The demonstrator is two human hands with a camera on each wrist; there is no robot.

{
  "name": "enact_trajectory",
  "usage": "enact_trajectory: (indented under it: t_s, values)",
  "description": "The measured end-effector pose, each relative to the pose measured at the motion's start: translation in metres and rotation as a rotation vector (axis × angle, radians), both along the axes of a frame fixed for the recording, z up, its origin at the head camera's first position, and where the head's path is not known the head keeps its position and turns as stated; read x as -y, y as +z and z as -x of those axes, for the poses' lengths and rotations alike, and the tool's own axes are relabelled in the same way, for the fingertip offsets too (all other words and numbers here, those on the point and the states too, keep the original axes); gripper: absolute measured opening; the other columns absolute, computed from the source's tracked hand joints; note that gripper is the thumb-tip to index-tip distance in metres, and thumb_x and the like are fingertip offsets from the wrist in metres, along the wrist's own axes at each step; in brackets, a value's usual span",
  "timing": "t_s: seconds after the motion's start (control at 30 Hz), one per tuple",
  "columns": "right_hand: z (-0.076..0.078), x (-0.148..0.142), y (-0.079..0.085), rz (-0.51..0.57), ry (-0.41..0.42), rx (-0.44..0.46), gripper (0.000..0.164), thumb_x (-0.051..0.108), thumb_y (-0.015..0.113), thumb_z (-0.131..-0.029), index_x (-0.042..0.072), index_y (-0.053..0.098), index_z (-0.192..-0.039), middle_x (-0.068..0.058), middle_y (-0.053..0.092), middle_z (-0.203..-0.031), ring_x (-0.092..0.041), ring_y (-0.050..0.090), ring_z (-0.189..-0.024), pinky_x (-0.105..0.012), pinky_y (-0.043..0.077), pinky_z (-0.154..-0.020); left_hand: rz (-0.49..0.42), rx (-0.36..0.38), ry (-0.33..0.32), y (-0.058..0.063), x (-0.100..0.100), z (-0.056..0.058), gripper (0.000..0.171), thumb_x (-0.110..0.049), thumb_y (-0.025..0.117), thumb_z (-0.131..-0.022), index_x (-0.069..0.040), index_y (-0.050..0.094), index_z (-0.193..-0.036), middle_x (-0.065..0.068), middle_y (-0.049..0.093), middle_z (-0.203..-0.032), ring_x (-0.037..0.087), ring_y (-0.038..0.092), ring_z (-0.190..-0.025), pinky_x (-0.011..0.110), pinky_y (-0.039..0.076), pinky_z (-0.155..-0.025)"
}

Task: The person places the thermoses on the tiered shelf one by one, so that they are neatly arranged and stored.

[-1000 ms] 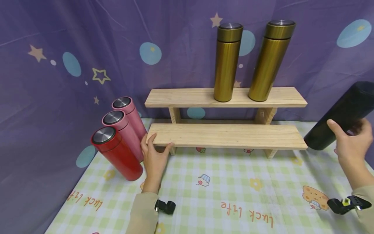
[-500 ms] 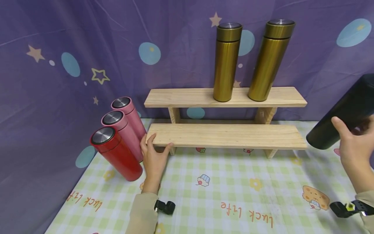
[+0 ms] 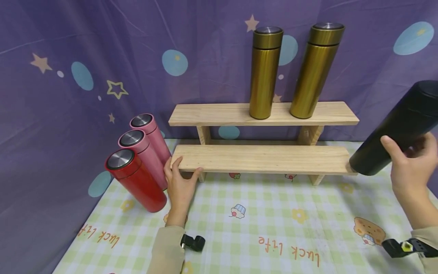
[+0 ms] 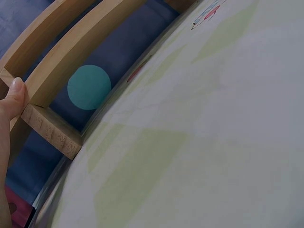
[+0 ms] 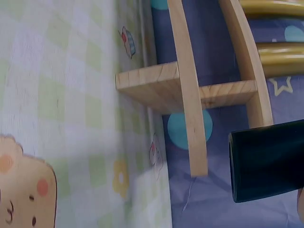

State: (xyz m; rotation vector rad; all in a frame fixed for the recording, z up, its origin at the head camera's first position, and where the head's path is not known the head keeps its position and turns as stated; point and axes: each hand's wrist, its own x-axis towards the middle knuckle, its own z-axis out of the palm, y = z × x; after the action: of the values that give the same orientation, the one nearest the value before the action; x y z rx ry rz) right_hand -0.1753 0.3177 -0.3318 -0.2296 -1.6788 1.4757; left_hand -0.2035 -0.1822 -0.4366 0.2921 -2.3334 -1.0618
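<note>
My right hand (image 3: pixel 412 167) grips a black thermos bottle (image 3: pixel 390 129) at the far right of the head view. The bottle is tilted there, and its base overlaps the right end of the two-tier wooden shelf's (image 3: pixel 263 158) lower board. In the right wrist view the black thermos (image 5: pixel 266 161) is off the table, higher than the lower board's end. At the shelf's left corner my left hand (image 3: pixel 181 186) holds the lower board, thumb along the front edge and fingers at the end. Two gold thermoses (image 3: pixel 266 76) (image 3: pixel 316 72) stand on the upper board's right half.
Left of the shelf, beside my left hand, stand a red thermos (image 3: pixel 137 182) and two pink thermoses (image 3: pixel 147 160) (image 3: pixel 155 133) in a row. A green-checked tablecloth (image 3: pixel 260 224) covers the table. A purple curtain (image 3: pixel 212 34) hangs close behind the shelf.
My right hand first shifted right with the black thermos, then came back left, bringing its base over the shelf's right end. The left hand and other thermoses stay put.
</note>
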Motion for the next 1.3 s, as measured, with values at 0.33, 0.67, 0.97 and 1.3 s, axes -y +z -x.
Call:
enact_trajectory:
  t_s: [0.33,0.67,0.97,1.3]
  values:
    - [-0.003,0.022,0.002,-0.066,0.043,-0.021,0.051,-0.002,0.073,-0.082,0.012,0.059,-0.13,0.004,0.06,-0.108,-0.008,0.054,-0.094,-0.018,0.038,-0.081,-0.001,-0.002,-0.004,0.0,-0.001,0.001,0.079,-0.053,0.08,-0.078,-0.02,0.048,-0.142,0.008,0.024,-0.156,0.035,0.034,-0.137,0.057,0.04,-0.097]
    - [-0.003,0.042,0.005,0.011,0.155,-0.088,0.052,-0.006,0.074,-0.079,0.009,0.061,-0.127,-0.002,0.061,-0.11,-0.012,0.055,-0.095,-0.018,0.04,-0.08,0.0,-0.007,-0.001,-0.001,-0.001,0.001,0.079,-0.053,0.08,-0.077,-0.02,0.048,-0.142,0.008,0.025,-0.156,0.035,0.034,-0.138,0.057,0.04,-0.096]
    - [0.0,0.055,0.006,0.167,0.289,-0.205,0.052,-0.011,0.075,-0.073,0.005,0.064,-0.122,-0.008,0.062,-0.107,-0.016,0.056,-0.093,-0.019,0.042,-0.081,0.0,-0.017,0.0,0.0,-0.001,0.002,0.079,-0.051,0.082,-0.077,-0.019,0.049,-0.141,0.009,0.025,-0.155,0.035,0.034,-0.138,0.057,0.04,-0.096]
    - [-0.002,0.076,0.011,0.187,0.345,-0.203,0.053,-0.011,0.075,-0.073,0.006,0.064,-0.121,-0.009,0.062,-0.107,-0.016,0.057,-0.095,-0.019,0.042,-0.082,-0.005,-0.01,-0.001,-0.001,0.0,0.001,0.079,-0.053,0.081,-0.077,-0.02,0.049,-0.142,0.008,0.025,-0.156,0.035,0.033,-0.138,0.056,0.04,-0.097]
